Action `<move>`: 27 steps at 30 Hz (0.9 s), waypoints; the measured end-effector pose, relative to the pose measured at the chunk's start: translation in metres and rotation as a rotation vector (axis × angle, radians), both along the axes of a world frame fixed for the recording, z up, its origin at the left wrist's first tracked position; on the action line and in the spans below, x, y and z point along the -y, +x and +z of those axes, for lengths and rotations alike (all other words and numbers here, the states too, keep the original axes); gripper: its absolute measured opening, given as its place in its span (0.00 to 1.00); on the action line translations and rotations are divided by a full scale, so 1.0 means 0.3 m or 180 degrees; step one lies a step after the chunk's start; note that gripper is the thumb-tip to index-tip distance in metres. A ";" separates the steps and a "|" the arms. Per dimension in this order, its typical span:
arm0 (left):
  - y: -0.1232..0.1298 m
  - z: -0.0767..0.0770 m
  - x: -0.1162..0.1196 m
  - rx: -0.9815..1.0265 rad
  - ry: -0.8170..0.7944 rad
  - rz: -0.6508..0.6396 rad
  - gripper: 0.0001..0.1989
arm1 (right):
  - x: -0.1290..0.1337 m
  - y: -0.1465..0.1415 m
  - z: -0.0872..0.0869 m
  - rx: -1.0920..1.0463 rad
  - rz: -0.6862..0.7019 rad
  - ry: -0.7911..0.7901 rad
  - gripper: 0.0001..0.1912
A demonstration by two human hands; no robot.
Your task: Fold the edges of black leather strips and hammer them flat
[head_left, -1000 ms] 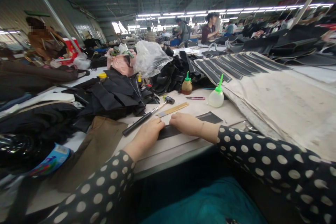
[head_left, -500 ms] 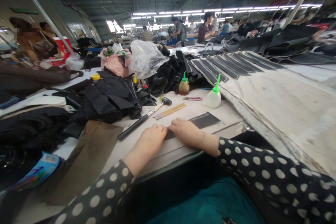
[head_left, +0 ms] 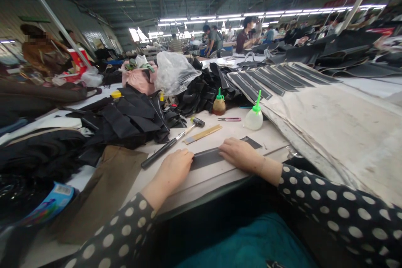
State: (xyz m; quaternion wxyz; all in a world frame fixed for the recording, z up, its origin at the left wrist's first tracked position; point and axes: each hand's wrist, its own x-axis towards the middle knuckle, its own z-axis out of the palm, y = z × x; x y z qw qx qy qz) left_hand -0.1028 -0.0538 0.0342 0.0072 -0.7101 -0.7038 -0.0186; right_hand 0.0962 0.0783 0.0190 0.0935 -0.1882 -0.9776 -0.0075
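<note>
A flat dark grey strip (head_left: 205,159) with a lighter border lies on the pale table in front of me. My left hand (head_left: 176,169) grips its left end, the fingers drawn together on the edge. Farther along, my right hand (head_left: 239,155) has its fingers bent and pressed together on the upper edge of the strip; the fingertips are partly hidden. The strip's right end shows beyond that hand. A hammer (head_left: 163,150) with a black handle rests just past my left hand, beside a narrow yellowish flat stick (head_left: 203,134).
Pink-handled snips (head_left: 230,119), a brownish bottle (head_left: 219,105) and a whitish bottle (head_left: 253,118), both green-capped, stand or lie behind the strip. Black pieces (head_left: 128,113) are heaped at left. A raised pale board (head_left: 326,113) bears several dark strips at right. People work farther off.
My right hand has slid rightward along the strip, away from my left hand, baring its middle. My left hand has shifted slightly left and stays at the left end.
</note>
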 end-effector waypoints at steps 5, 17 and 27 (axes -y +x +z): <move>-0.147 0.008 0.016 0.0937 0.0358 0.0673 0.16 | 0.007 0.028 -0.053 -0.0536 0.0149 -0.0252 0.13; -0.181 -0.028 -0.046 -0.0276 0.0148 0.1478 0.15 | 0.011 0.041 -0.094 -0.1100 -0.0129 -0.0446 0.11; -0.129 0.075 0.159 0.2160 -0.0218 0.1813 0.18 | 0.009 0.044 -0.097 -0.1100 -0.0147 -0.0425 0.11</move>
